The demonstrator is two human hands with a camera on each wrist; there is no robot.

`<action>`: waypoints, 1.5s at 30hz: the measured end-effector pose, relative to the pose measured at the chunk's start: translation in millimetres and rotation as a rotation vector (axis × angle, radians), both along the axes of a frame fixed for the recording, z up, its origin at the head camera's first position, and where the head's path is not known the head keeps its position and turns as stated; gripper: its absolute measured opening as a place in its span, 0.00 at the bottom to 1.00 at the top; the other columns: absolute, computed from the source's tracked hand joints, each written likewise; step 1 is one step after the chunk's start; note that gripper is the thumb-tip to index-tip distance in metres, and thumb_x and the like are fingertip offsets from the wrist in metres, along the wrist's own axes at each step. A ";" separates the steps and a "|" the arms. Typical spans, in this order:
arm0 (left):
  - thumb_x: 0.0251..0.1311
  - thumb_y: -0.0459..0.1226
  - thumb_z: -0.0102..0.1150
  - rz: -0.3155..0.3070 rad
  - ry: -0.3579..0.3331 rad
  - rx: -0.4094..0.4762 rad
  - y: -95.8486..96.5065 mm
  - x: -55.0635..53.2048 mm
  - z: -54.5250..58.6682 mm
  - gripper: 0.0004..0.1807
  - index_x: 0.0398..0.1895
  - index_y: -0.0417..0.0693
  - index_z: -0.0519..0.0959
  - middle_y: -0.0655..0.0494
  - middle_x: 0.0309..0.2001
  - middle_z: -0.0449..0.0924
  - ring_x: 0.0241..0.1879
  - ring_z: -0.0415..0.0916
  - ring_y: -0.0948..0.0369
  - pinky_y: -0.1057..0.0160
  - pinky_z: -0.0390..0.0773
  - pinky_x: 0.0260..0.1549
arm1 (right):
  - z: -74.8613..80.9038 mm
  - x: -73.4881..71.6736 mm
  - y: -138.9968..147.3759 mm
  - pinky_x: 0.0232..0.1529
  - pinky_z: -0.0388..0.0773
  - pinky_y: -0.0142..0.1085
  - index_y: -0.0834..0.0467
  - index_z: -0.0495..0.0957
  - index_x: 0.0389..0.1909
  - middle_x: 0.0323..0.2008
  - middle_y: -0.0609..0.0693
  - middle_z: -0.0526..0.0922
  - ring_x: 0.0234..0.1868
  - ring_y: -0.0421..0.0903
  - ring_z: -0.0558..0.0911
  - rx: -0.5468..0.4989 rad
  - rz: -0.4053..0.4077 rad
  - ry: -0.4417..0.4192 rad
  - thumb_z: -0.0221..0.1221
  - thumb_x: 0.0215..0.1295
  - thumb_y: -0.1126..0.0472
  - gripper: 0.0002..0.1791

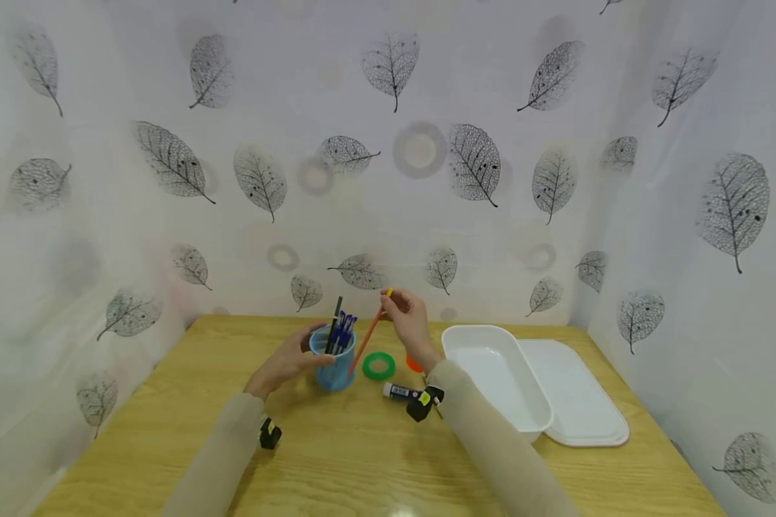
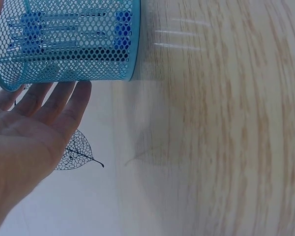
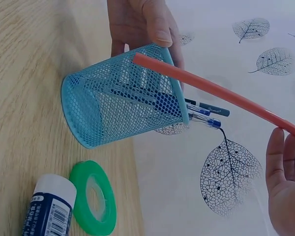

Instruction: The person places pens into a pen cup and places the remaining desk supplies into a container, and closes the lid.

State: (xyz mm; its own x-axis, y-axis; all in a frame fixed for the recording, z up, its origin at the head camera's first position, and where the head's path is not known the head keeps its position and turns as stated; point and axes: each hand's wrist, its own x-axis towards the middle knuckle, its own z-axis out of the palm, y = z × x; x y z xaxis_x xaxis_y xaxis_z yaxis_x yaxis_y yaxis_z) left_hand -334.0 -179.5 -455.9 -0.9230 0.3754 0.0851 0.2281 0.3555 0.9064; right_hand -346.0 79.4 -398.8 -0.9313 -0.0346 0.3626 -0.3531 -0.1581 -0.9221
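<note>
A light blue mesh pen holder (image 1: 333,377) stands on the table, with several blue pens (image 1: 345,334) and a dark pen (image 1: 335,316) upright in it. My left hand (image 1: 289,360) grips it near the rim, thumb on the near side and fingers around the far side. The left wrist view shows those fingers (image 2: 64,101) against the mesh. To its right, my right hand (image 1: 410,323) pinches a long red stick (image 3: 219,94) by its yellow-tipped upper end. The stick slants down to the left, and its lower end overlaps the holder's mesh wall in the right wrist view.
A green tape roll (image 3: 78,196) lies right of the holder, with a glue stick (image 1: 399,392) in front of it. An orange object (image 1: 414,364) is partly hidden behind my right wrist. Farther right, a white tray (image 1: 501,373) sits beside a white lid (image 1: 575,395). A leaf-patterned curtain surrounds the table.
</note>
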 end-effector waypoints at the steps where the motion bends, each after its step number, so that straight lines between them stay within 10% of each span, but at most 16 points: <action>1: 0.56 0.45 0.70 0.002 -0.002 0.002 0.1 -0.1 0.9 0.46 0.75 0.51 0.57 0.43 0.68 0.67 0.67 0.66 0.45 0.44 0.68 0.64 | 1.5 -0.1 0.1 0.38 0.84 0.34 0.69 0.78 0.49 0.31 0.44 0.81 0.33 0.40 0.80 -0.008 -0.002 0.004 0.56 0.71 0.65 0.12; 23: 0.55 0.46 0.71 -0.002 0.007 -0.007 -0.2 0.1 0.5 0.47 0.75 0.48 0.56 0.43 0.68 0.67 0.67 0.66 0.44 0.44 0.66 0.65 | 7.7 -13.9 -4.8 0.40 0.84 0.35 0.65 0.79 0.49 0.34 0.46 0.80 0.34 0.41 0.81 -0.122 -0.138 0.007 0.57 0.71 0.64 0.11; 36: 0.57 0.43 0.70 -0.009 -0.017 0.021 1.0 0.7 0.9 0.46 0.76 0.51 0.56 0.42 0.67 0.69 0.65 0.68 0.45 0.44 0.68 0.63 | 12.4 0.4 -14.5 0.44 0.84 0.45 0.67 0.79 0.51 0.34 0.47 0.82 0.41 0.56 0.83 0.059 -0.016 0.017 0.56 0.70 0.68 0.12; 45: 0.59 0.39 0.68 -0.030 -0.035 0.022 5.3 16.7 24.2 0.43 0.75 0.46 0.56 0.36 0.65 0.69 0.63 0.68 0.40 0.44 0.70 0.61 | 16.0 3.4 -18.5 0.48 0.82 0.53 0.66 0.75 0.57 0.43 0.69 0.80 0.48 0.72 0.78 0.087 0.041 0.009 0.56 0.69 0.70 0.17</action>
State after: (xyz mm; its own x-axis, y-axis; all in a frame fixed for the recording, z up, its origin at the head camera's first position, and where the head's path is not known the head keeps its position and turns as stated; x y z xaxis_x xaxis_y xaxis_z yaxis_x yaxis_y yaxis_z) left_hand -317.3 -174.2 -431.7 -0.9140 0.4010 0.0614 0.2060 0.3285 0.9218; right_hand -342.6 60.9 -382.7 -0.9253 -0.1045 0.3646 -0.3560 -0.0922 -0.9299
